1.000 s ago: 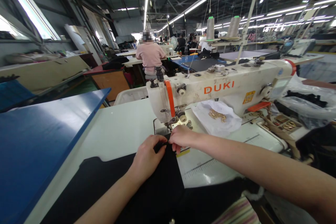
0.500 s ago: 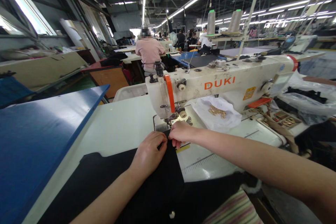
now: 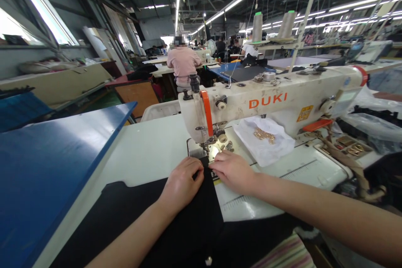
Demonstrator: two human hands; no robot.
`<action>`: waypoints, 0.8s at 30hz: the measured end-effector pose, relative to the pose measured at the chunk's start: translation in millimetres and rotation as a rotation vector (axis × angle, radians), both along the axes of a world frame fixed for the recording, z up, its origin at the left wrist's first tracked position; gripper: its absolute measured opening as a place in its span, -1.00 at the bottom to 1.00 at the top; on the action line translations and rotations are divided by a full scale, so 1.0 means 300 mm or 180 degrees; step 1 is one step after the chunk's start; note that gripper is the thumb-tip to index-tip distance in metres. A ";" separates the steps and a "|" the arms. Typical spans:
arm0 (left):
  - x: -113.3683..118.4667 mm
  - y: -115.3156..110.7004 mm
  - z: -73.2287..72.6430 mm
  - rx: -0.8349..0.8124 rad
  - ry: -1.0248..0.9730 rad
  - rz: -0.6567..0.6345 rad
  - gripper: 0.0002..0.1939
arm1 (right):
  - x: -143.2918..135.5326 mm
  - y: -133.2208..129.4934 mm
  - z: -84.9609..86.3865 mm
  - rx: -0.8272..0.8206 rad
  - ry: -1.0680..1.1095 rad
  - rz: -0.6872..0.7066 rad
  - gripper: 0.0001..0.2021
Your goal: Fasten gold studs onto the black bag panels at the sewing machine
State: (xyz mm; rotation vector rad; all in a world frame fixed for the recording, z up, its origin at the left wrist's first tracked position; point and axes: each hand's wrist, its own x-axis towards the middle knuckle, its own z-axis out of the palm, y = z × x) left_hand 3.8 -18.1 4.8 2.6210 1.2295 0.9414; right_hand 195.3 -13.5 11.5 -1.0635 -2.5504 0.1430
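Observation:
Black fabric [image 3: 141, 213] lies over the front of the white sewing table, its far end by the needle area of the DUKI sewing machine [image 3: 238, 100]. My left hand [image 3: 184, 180] rests on the fabric just in front of the needle, fingers curled and pinching the cloth. Close to its right, my right hand [image 3: 234, 169] has its fingertips together at the fabric's right edge, beside the presser foot. The small lamp lights the machine bed behind my fingers. What lies between the right fingertips is too small to make out.
White paper with gold metal pieces [image 3: 264, 135] lies under the machine arm. A blue table [image 3: 63, 163] stands at the left. Farther right is a tray of small parts [image 3: 353, 147] near plastic bags. A person in pink [image 3: 184, 65] sits ahead with their back turned.
My right hand has shifted slightly right and turned, with its back more visible. My left hand still rests on the fabric. The whole view has moved a little.

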 end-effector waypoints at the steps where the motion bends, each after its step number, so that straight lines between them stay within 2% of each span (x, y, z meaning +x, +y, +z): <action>1: 0.000 0.000 -0.001 -0.0003 0.0004 0.0001 -0.87 | -0.001 -0.001 -0.007 0.0097 -0.0060 0.0043 -0.82; 6: 0.003 0.000 0.005 0.0038 0.0048 0.0002 -0.87 | -0.014 0.009 -0.020 0.0268 -0.0239 0.0159 -0.85; 10: -0.003 0.002 0.017 0.0052 0.0266 -0.0081 -0.85 | -0.004 0.013 -0.009 0.0459 -0.0451 0.0330 -0.85; 12: -0.011 0.005 0.020 0.0049 0.0430 -0.0171 -0.84 | 0.015 0.004 0.008 0.0619 -0.0629 0.0570 -0.84; 16: -0.025 0.015 0.022 0.0067 0.0713 -0.0266 -0.82 | 0.061 -0.034 0.052 0.1024 -0.0821 0.1411 -0.77; 19: -0.023 0.020 0.025 0.0105 0.0838 -0.0281 -0.80 | 0.068 -0.051 0.068 0.1339 -0.0834 0.1881 -0.70; 22: -0.017 0.019 0.031 0.0116 0.0921 -0.0235 -0.79 | 0.047 -0.050 0.059 0.1458 -0.0830 0.2185 -0.64; 24: -0.014 0.015 0.033 0.0161 0.0963 -0.0238 -0.78 | 0.031 -0.050 0.043 0.1371 -0.0721 0.2122 -0.66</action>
